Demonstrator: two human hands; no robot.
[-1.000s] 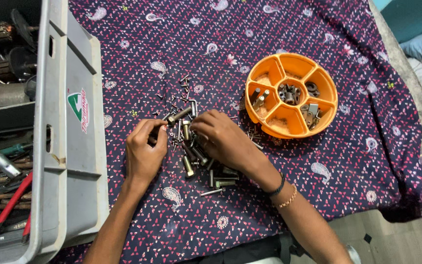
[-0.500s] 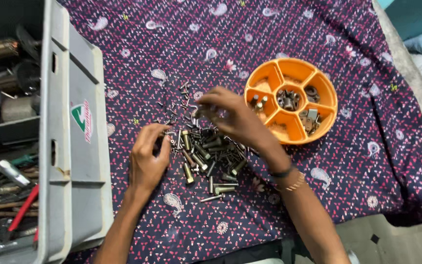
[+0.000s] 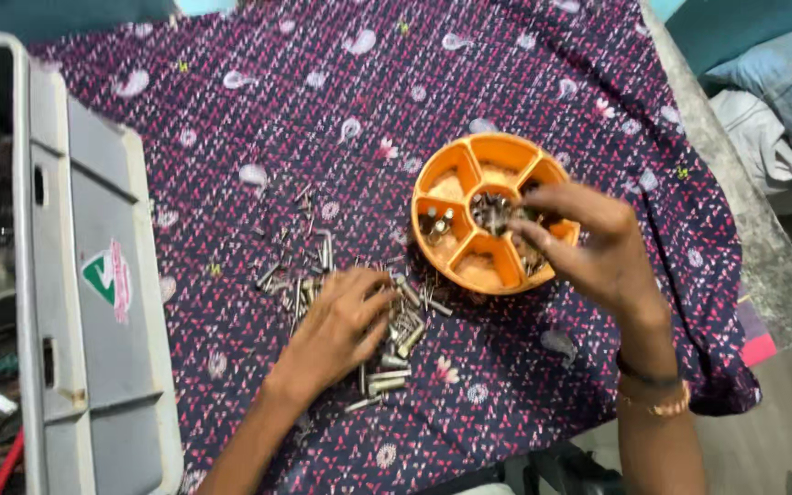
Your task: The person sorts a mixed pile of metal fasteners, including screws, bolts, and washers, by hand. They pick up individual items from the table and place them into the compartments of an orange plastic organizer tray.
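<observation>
Small metal bits are kept in a few wedges of the round orange tray; other wedges look bare. The right hand, over the pile half a second ago, is now held above the tray, fingers pinched, contents hidden. The left hand is laid flat on the loose hardware pile, nothing gripped.

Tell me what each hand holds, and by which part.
Right hand, over the orange tray: pinched fingertips hide any content. Left hand rests flat on the bolts, gripping nothing.

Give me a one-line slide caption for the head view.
Right hand over round orange compartment tray; left hand on metal bolts piled on patterned cloth.
</observation>
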